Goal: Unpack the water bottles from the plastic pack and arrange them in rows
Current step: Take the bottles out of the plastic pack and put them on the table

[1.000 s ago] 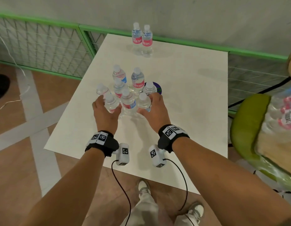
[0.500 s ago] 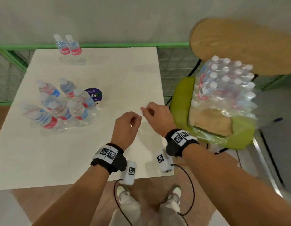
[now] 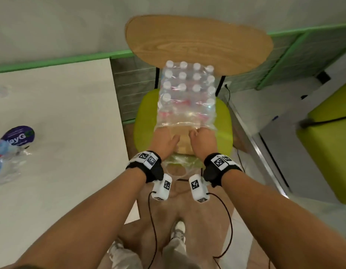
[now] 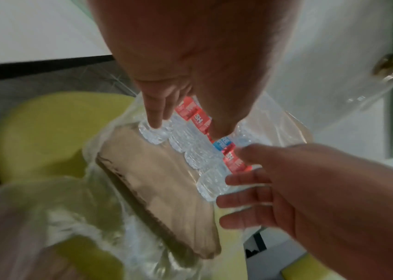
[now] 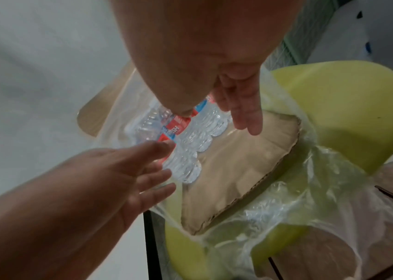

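The white table (image 3: 57, 117) is taking up the left of the head view, and at its left edge a few loose water bottles (image 3: 0, 152) are standing beside a purple round sticker (image 3: 18, 135). To the right of the table a chair with a lime green seat (image 3: 143, 121) and a wooden backrest (image 3: 197, 41) is carrying the plastic pack (image 3: 185, 98), which is resting on the seat with its far end close to the backrest. Inside the clear wrap, the packed bottles (image 3: 182, 80) are standing in rows on a brown cardboard tray (image 4: 166, 180), their white caps showing from above and their red and blue labels showing in the wrist views. The near end of the wrap is lying torn open, with loose film (image 5: 310, 199) hanging over the front edge of the seat and the near part of the tray bare. The left hand (image 3: 165, 143) is reaching into that open end with its grip released, fingers straight and spread, the fingertips (image 5: 164, 174) coming up against the nearest bottle on the left side of the front row. The right hand (image 3: 203, 140) is reaching in beside it, likewise released, with its fingers (image 4: 238, 200) extended at the base of the bottle on the right end of that row. Neither hand is closing around a bottle.
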